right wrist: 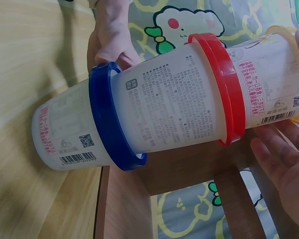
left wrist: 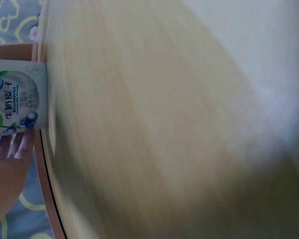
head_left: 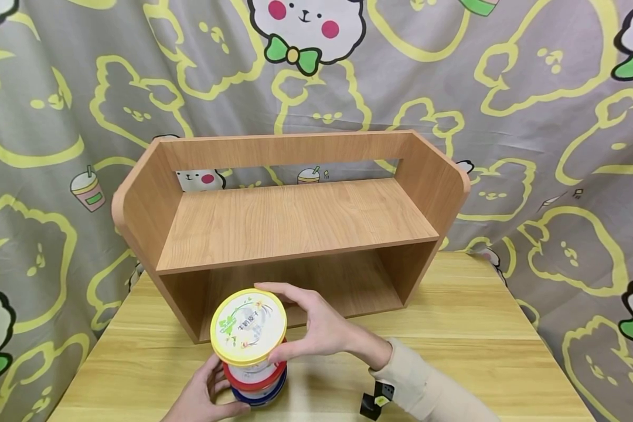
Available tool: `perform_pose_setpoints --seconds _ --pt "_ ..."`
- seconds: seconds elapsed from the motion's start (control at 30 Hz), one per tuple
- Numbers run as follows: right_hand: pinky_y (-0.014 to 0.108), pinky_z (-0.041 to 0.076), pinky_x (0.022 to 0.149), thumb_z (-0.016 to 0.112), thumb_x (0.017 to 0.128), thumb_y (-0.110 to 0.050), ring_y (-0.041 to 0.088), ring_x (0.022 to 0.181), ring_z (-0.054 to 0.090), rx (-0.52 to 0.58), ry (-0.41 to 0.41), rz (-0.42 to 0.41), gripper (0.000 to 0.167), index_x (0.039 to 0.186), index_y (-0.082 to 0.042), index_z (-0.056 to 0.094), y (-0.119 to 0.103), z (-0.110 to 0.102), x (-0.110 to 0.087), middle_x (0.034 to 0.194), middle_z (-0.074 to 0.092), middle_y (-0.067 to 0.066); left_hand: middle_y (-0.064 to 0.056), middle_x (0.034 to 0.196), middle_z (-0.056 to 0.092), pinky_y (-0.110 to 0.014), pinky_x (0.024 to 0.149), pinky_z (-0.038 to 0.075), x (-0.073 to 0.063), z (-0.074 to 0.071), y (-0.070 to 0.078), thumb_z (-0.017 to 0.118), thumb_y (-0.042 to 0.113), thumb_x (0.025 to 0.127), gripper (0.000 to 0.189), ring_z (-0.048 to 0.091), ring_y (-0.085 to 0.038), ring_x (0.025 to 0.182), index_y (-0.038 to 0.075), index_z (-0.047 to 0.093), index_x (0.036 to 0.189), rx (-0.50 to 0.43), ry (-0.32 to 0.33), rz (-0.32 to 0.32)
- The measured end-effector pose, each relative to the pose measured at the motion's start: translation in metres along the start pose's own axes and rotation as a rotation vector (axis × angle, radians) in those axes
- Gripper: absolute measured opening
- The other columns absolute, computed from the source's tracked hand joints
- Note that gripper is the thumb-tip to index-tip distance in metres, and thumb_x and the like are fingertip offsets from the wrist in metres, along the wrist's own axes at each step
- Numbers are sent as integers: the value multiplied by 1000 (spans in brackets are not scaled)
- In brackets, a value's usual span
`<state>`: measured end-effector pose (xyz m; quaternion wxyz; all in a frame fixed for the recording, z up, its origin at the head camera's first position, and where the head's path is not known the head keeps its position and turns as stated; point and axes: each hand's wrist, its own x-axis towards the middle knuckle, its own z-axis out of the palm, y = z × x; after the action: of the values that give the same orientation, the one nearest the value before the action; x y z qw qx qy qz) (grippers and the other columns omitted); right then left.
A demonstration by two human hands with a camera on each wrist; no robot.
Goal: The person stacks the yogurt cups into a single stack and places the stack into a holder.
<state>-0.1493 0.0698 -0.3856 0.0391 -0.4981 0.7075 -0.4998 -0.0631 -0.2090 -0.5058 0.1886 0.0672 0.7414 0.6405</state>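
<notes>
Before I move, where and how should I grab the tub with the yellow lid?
Probably by the rim of the yellow lid, thumb near, fingers far, coming from the right. The lid juts out past the cup, giving a lip, and nothing sits on top. Your right hand spans that right side; your left hand is around the stack lower down.

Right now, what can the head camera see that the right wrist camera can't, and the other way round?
Only the head view shows the yellow lid's printed top and the right sleeve.

Only the right wrist view shows barcodes.

Both show the stack of three cups, left hand, right hand, wooden shelf and cartoon curtain.
</notes>
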Motion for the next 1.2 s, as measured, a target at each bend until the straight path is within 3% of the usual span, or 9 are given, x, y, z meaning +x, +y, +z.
perform_pose_setpoints --seconds 0.27,0.43,0.7,0.87,1.2 --pt "33 53 114 95 73 -14 10 131 62 -10 -7 22 107 163 -12 36 0 -1 -1 152 61 5 -29 157 45 -10 102 52 -1 2 3 87 10 85 101 62 8 119 0 22 161 -17 18 -30" --pt "35 55 111 96 70 -12 13 131 61 6 35 14 111 163 -16 35 1 -5 -9 152 59 8 -29 158 44 -9 102 51 0 4 2 89 10 83 104 60 10 119 1 21 162 -6 28 -38" --pt "41 58 109 92 76 -9 27 131 65 32 116 -79 100 160 -8 38 9 -20 -35 149 60 19 -27 158 46 -9 101 51 1 5 2 91 11 81 106 56 -33 140 3 23 162 10 52 -69" --pt "40 59 105 90 82 -13 29 129 66 23 199 -86 91 157 -2 40 13 -32 -56 148 62 16 -28 159 45 -7 99 50 1 6 3 91 11 81 107 55 -36 141 3 22 162 -10 48 -86" --pt "33 58 105 84 79 7 22 129 66 26 353 -117 86 153 11 40 23 -57 -99 149 63 10 -25 159 46 -10 101 52 1 6 4 92 13 81 105 58 -30 139 5 25 161 10 59 -89"
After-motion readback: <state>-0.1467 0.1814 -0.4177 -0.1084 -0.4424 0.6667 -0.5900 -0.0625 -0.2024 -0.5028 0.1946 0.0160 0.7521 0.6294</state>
